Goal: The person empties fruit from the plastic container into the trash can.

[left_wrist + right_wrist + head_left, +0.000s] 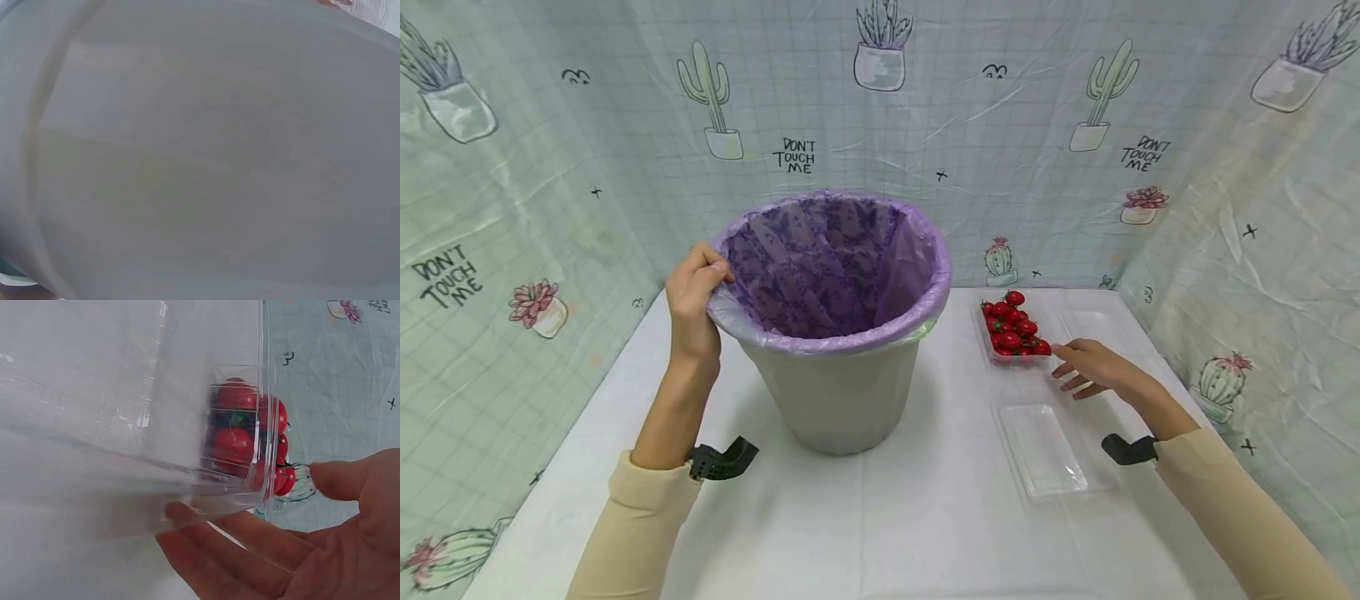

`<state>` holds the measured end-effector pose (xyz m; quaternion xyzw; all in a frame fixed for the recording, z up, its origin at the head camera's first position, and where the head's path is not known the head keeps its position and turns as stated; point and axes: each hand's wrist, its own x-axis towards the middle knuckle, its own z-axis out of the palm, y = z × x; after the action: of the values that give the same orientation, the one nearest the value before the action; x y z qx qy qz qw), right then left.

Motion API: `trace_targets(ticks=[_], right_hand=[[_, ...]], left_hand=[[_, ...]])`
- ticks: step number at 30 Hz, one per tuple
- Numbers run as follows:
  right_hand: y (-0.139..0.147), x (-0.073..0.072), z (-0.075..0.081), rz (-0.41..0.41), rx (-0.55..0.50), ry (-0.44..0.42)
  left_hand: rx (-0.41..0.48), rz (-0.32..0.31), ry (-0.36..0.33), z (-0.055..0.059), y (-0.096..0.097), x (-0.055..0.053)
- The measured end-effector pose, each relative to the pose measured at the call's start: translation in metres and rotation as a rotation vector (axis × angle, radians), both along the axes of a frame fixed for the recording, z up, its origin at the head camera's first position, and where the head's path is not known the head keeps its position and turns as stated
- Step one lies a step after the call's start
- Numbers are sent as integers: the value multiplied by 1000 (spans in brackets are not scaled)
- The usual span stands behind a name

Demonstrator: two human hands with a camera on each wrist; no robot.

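Observation:
A grey trash bin lined with a purple patterned bag stands on the white table. My left hand grips the bin's rim at the left, fingers curled over the bag's edge. The bin's grey wall fills most of the left wrist view. To the right of the bin, a clear plastic box holds several red cherry tomatoes. Beside its near right corner is my right hand. In the right wrist view the thumb and fingers are spread apart, with nothing gripped between them.
A clear plastic tray or lid lies nearer on the table, below the tomatoes. More clear plastic lies right of the tomato box. A cloth printed with cacti hangs behind and at both sides.

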<state>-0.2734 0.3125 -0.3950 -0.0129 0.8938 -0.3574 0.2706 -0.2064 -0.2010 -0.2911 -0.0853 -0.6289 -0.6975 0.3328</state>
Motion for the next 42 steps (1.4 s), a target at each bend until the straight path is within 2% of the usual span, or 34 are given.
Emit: trace_targets(ticks=[4, 12, 19, 23, 26, 33, 37, 42], right_hand=[[1, -9, -4, -6, -7, -4], [-2, -19, -5, -33, -99, -29], [-12, -25, -2, -118, -149, -20], [-15, -30, -1, -166, -245, -17], [-16, -33, -1, -227, -359, -29], [-13, -38, -4, -382, -619, -145], [-11, -40, -7, -390, -677, -188], [-11, -40, -11, -373, -699, -172]], left_hand=[[-6, 3, -1, -1, 1, 0], [-5, 7, 2, 0, 0, 0], [-10, 10, 2, 0, -1, 0], [-3, 5, -2, 0, 0, 1], [2, 2, -3, -1, 0, 1], [-10, -1, -3, -2, 0, 0], [-15, 2, 0, -2, -1, -1], [-15, -1, 1, -2, -1, -1]])
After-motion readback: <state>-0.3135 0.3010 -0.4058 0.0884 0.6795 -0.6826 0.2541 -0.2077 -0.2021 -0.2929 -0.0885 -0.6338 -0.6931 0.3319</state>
